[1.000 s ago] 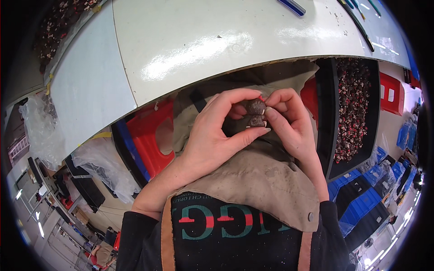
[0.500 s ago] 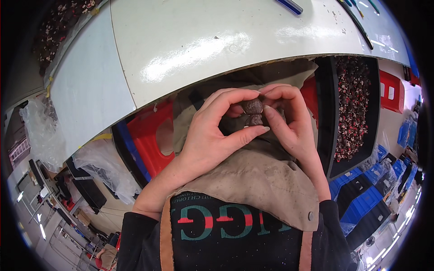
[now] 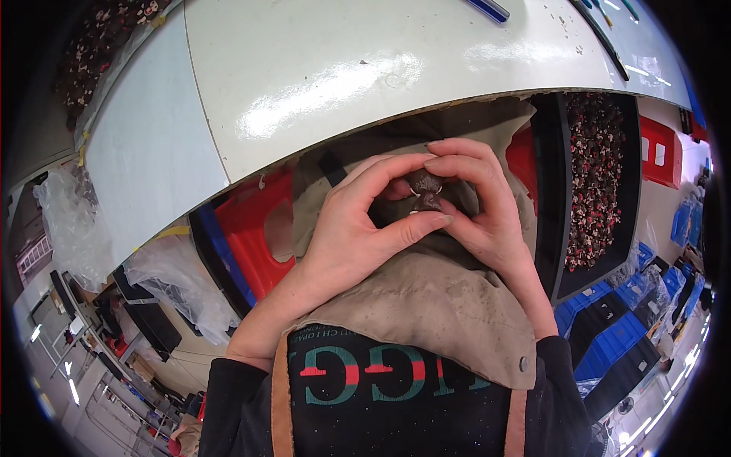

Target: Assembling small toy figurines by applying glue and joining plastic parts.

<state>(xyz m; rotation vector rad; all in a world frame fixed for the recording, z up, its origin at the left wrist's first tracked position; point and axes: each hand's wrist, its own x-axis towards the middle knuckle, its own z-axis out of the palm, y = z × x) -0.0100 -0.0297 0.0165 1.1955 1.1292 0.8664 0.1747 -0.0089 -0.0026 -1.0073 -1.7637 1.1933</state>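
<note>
1. Below the desk's edge, a tan apron (image 3: 426,305) is lying across the person's lap.
2. Left hand (image 3: 358,228) and right hand (image 3: 480,206) are pinching two small dark brown lumpy pieces (image 3: 425,190), stacked and touching, between their fingertips.
3. Beside the right hand, a black tray (image 3: 598,175) of dark bits is crowding in.
4. Beyond, the white desk (image 3: 343,76) is lying broad and glossy.

Desk (image 3: 343,84) showing glossy white surface, chipped rough along edge. Apron (image 3: 426,305) looking like matt, stained tan cloth. Small dark pieces (image 3: 426,190) appearing dull, lumpy. Red crate (image 3: 251,236) gleaming as smooth plastic.
</note>
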